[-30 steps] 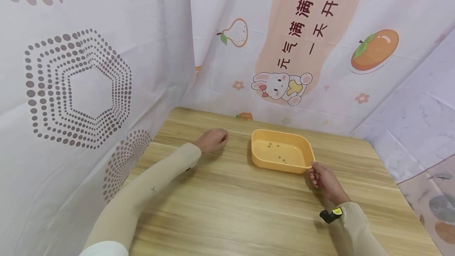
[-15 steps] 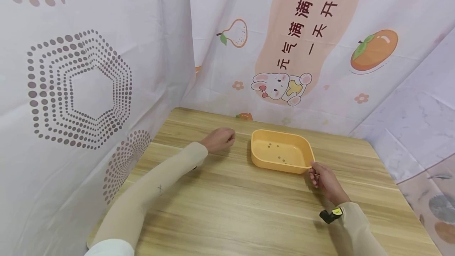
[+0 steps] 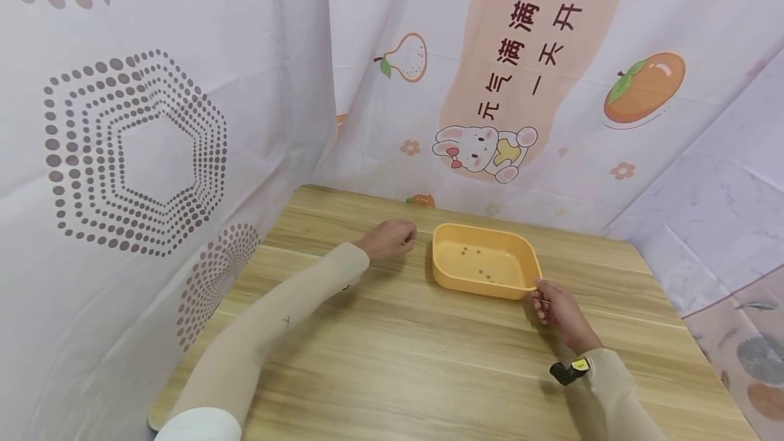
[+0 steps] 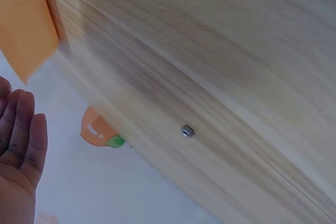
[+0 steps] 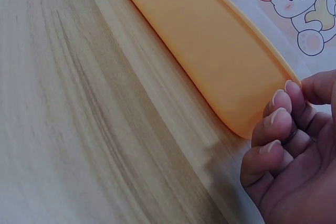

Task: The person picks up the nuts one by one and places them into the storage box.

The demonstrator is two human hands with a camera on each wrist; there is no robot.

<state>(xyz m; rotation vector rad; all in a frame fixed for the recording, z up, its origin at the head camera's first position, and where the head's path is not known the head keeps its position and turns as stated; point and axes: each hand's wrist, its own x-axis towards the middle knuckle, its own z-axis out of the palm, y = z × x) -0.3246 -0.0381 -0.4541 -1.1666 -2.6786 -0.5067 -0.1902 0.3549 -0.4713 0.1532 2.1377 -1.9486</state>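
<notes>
A shallow yellow plastic tray [image 3: 484, 290] stands toward the back of the table, with several small dark pieces [image 3: 480, 271] on its floor. My right hand [image 3: 560, 312] pinches the tray's near right corner between thumb and index finger, the other fingers curled below the rim. Left of the tray, my left hand [image 3: 388, 240] hovers low over the wood, fingers bent and thumb close to the index fingertip. I cannot tell whether something sits between those tips. In the left wrist view, a small metal nut [image 4: 187, 131] lies on the table, apart from the left hand.
The wood-grain table [image 3: 392, 373] reaches back to a printed white curtain [image 3: 367, 155] with fruit and a rabbit. Another patterned curtain [image 3: 257, 121] borders the left side. A black wrist device with a yellow label [image 3: 569, 371] sits on the right wrist.
My left hand has moved steadily to the right across the table, closer to the tray's left wall. My right hand and the tray have kept their place.
</notes>
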